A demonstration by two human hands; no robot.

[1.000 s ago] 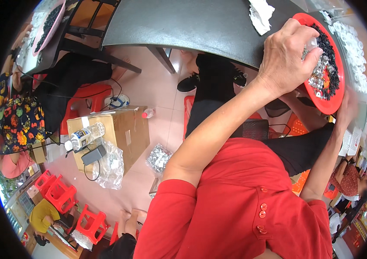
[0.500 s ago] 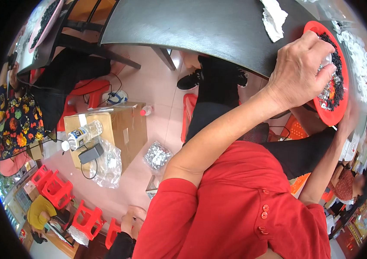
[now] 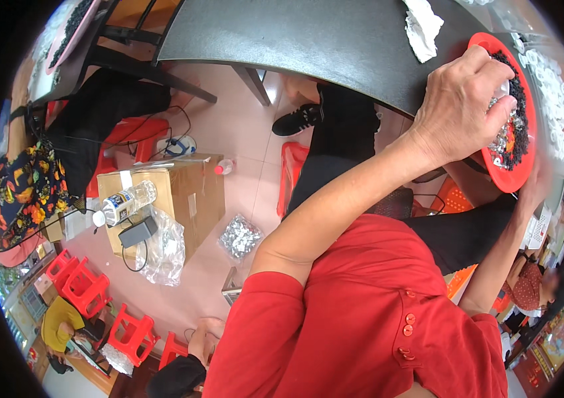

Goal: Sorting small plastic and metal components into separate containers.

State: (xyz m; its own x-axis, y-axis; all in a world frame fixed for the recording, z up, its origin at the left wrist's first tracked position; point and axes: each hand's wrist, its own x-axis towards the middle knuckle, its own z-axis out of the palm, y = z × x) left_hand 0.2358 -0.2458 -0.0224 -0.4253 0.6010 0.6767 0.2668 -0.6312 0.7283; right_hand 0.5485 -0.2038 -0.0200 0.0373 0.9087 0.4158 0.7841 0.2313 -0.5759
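Note:
My left hand [image 3: 461,106] is over a red oval plate [image 3: 526,174] at the right end of the dark table. Its fingers and thumb curl together, and a bit of a small clear plastic piece [image 3: 503,91] shows between them. Small black parts [image 3: 519,142] line the plate's far side, with shiny silver parts [image 3: 499,140] nearer my fingers. A heap of white translucent plastic pieces [image 3: 551,99] spreads just right of the plate. My right hand [image 3: 542,182] is beyond the plate's near rim at the far right, smeared, its fingers not readable.
Crumpled white tissue [image 3: 422,32] lies on the dark table [image 3: 282,33]. To the left on the floor stands a cardboard box [image 3: 195,199] bearing a plastic bottle [image 3: 126,202] and a black adapter [image 3: 138,232]. A bag of silver parts [image 3: 241,237] lies beside it. Red stools [image 3: 86,285] and other people surround me.
My left hand stays at the plate almost unmoved. The person in the flowered top at the left has shifted an arm, and the legs under the table have moved slightly.

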